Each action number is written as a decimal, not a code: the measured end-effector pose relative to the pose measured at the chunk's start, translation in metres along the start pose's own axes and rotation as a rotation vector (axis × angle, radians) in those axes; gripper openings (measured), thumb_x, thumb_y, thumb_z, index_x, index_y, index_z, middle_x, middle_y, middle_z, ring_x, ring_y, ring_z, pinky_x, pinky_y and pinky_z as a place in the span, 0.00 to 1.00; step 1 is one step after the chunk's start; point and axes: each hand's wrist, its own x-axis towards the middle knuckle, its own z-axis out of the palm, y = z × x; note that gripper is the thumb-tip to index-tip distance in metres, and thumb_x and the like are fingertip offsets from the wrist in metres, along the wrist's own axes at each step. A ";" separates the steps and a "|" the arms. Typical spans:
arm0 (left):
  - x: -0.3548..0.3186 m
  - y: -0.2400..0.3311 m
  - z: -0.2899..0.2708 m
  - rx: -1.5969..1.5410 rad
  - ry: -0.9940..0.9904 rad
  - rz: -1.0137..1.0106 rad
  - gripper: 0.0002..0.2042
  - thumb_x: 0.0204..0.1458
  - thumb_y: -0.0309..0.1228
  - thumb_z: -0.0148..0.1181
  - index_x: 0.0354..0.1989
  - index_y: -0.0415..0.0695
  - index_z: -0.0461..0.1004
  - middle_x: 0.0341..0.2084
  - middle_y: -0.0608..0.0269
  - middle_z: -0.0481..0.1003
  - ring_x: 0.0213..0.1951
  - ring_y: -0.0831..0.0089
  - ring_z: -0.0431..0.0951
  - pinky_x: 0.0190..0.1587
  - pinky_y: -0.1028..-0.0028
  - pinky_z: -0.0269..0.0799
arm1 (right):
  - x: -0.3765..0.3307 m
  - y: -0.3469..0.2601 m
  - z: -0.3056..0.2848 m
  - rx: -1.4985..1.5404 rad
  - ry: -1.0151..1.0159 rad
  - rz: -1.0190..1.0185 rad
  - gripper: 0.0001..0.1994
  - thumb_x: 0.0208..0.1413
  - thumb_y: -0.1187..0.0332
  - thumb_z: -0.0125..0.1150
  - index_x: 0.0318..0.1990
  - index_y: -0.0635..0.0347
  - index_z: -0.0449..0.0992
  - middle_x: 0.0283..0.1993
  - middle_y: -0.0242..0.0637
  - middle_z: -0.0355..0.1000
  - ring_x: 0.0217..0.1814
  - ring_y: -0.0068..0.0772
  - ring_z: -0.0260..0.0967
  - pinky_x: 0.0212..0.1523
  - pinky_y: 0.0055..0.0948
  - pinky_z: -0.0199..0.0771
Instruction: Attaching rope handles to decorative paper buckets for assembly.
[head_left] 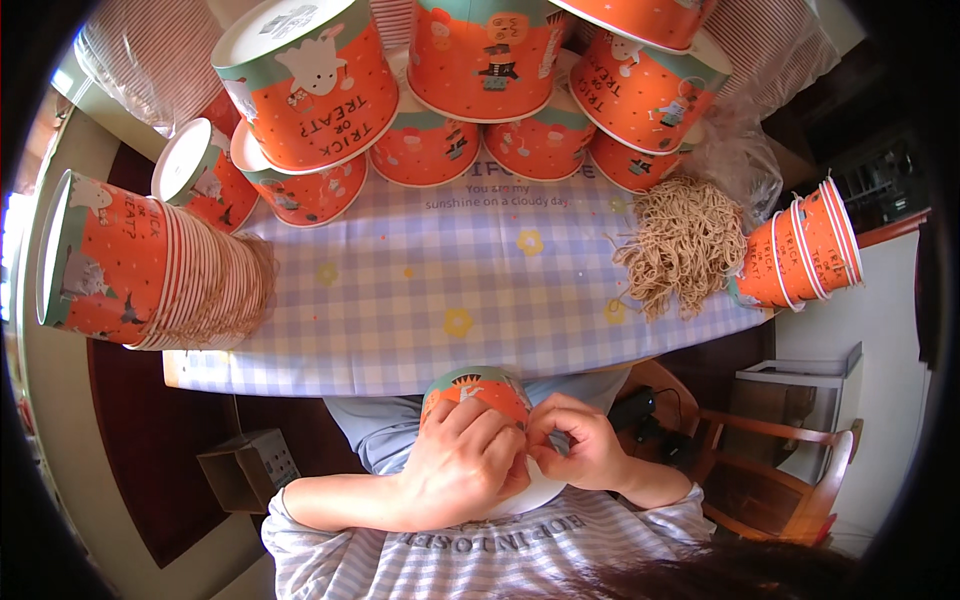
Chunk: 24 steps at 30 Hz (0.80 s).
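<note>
Left hand [465, 465], right hand [580, 445] close together, fingers curled; whether pinching anything, cannot tell. Orange-green round paper bucket [480, 382] directly beneath, on lap [368, 430]. Likely light, semi-stiff, dentable; hold gently near edge.

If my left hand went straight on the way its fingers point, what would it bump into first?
Most likely your right hand: its fingertips are just ahead of your left hand, over the orange tub. Whether they already touch is unclear.
</note>
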 end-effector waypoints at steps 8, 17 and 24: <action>-0.010 -0.011 -0.001 -0.147 -0.017 -0.035 0.12 0.24 0.23 0.62 0.22 0.44 0.70 0.23 0.65 0.71 0.26 0.66 0.69 0.29 0.71 0.66 | 0.000 0.005 0.002 0.001 0.016 -0.049 0.05 0.36 0.78 0.58 0.23 0.62 0.70 0.26 0.32 0.66 0.32 0.31 0.62 0.34 0.27 0.64; -0.007 -0.008 -0.002 -0.228 -0.020 -0.047 0.09 0.30 0.24 0.61 0.24 0.44 0.69 0.23 0.65 0.69 0.28 0.65 0.69 0.33 0.68 0.66 | 0.000 0.003 0.004 -0.009 0.039 -0.060 0.05 0.36 0.77 0.58 0.23 0.62 0.70 0.26 0.32 0.65 0.32 0.31 0.62 0.33 0.26 0.64; 0.000 -0.025 -0.006 -0.549 -0.166 -0.035 0.08 0.32 0.23 0.60 0.24 0.44 0.70 0.23 0.64 0.70 0.28 0.65 0.70 0.31 0.69 0.67 | 0.001 0.005 0.003 -0.035 0.005 -0.086 0.04 0.36 0.76 0.58 0.23 0.61 0.70 0.26 0.32 0.66 0.32 0.32 0.61 0.36 0.27 0.63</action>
